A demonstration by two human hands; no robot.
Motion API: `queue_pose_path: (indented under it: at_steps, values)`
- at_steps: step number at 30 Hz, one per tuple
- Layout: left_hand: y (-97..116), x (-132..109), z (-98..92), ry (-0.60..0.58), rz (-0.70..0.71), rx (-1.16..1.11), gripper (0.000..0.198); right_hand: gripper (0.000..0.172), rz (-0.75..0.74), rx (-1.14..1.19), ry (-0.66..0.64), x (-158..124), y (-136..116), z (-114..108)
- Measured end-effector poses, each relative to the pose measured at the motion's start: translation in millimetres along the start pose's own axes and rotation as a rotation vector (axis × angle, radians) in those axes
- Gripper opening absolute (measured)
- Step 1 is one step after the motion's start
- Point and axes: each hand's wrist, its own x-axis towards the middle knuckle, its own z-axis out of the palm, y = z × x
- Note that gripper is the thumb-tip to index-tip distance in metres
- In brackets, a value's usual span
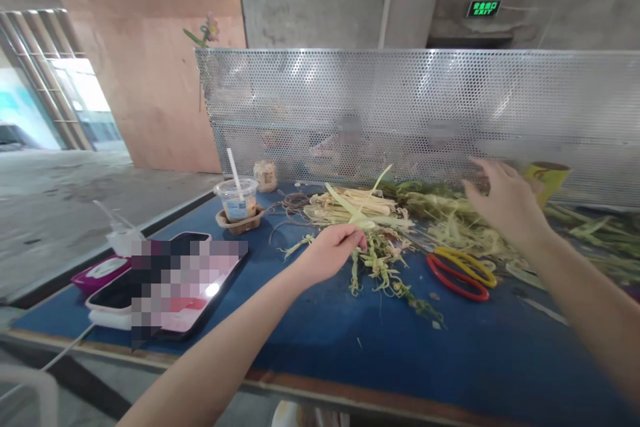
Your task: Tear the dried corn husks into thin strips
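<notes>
My left hand [336, 252] is closed, thumb and fingers pinched on a pale green corn husk strip [345, 203] that rises up and to the left. Just beyond it lies a pile of flat, pale corn husks [320, 213]. Green braided husk pieces [383, 260] spread out on the near right side of this hand. My right hand [507, 203], slightly blurred, is raised with its fingers apart and nothing in them. It is over loose green husks [445, 223], in front of a yellow container [555, 177]. Scissors [460, 273] with red and yellow handles lie between my hands.
On the blue table [320, 347], a lidded drink cup [237, 203] stands in a cardboard holder, near a small jar [265, 175] and brown cords [293, 203]. Phones [200, 307] and a purple box [100, 277] are at left. A perforated metal screen [325, 107] borders the back.
</notes>
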Motion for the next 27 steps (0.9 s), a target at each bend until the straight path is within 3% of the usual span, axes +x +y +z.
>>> queue_pose_path:
  at_steps: [3,6,9,14,17,21,23,25,27]
  values:
    - [1,0,-1.7,0.003,-0.002,-0.013,0.027,0.022,-0.307,0.315,-0.076,-15,-59,-27]
    - [1,0,-2.9,0.028,0.022,-0.026,0.027,0.027,-0.524,0.318,-0.175,-30,-96,-31]
    - [0,1,-3.0,0.037,0.035,-0.026,0.026,0.024,-0.621,0.198,-0.198,-37,-111,-18]
    - [2,0,-3.4,0.023,0.035,-0.016,0.027,0.018,-0.711,0.136,-0.113,-40,-115,-1]
    - [4,-3,-5.1,0.003,0.009,-0.024,0.033,0.023,-0.679,0.158,-0.076,-37,-112,-6]
    - [7,-5,-5.5,-0.098,-0.044,-0.178,0.043,0.024,-0.411,0.461,0.043,-29,-114,-23]
    - [8,-6,-4.8,-0.183,-0.057,-0.228,0.038,0.023,-0.447,0.525,-0.070,-26,-121,-28]
    - [10,-7,-4.8,-0.253,-0.053,-0.245,0.028,0.021,-0.485,0.508,-0.284,-24,-129,-30]
    - [12,-8,-5.9,-0.284,-0.048,-0.258,0.022,0.021,-0.424,0.491,-0.480,-24,-135,-26]
